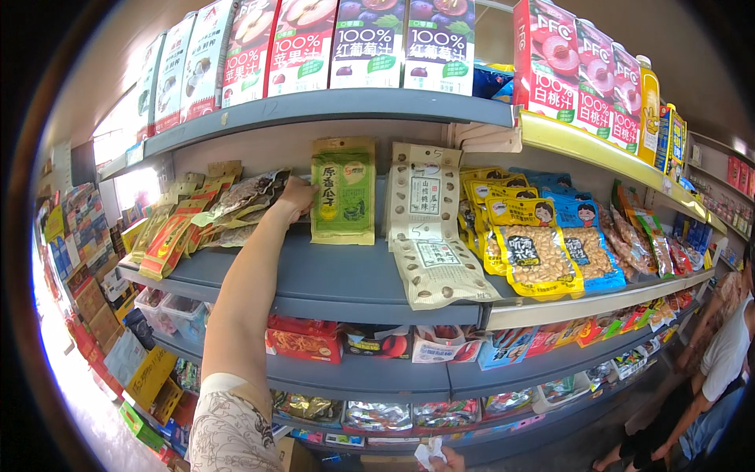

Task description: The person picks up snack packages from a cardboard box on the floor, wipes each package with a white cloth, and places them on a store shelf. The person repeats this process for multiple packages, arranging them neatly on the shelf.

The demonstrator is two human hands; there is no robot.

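Observation:
My left hand [298, 197] reaches onto the shelf with its fingers curled. It is between a clear-and-dark snack packet [259, 187] and the left edge of a green bag of melon seeds [343, 192]. The fingertips meet that edge, but whether they grip it is hidden. The green bag stands upright against the back panel. To its right, pale bags of seeds [426, 189] stand upright, with another pale bag [442, 268] leaning out below. Low at the bottom edge, my right hand [451, 459] holds a crumpled white tissue [430, 453].
Juice cartons [368, 56] line the shelf above. Yellow peanut bags [531, 242] and red-gold packets [177, 233] flank the seeds. Lower shelves hold a red snack box [304, 342] and plastic tubs [183, 312]. Two people [702, 366] are at the right; cartons [88, 283] pile up left.

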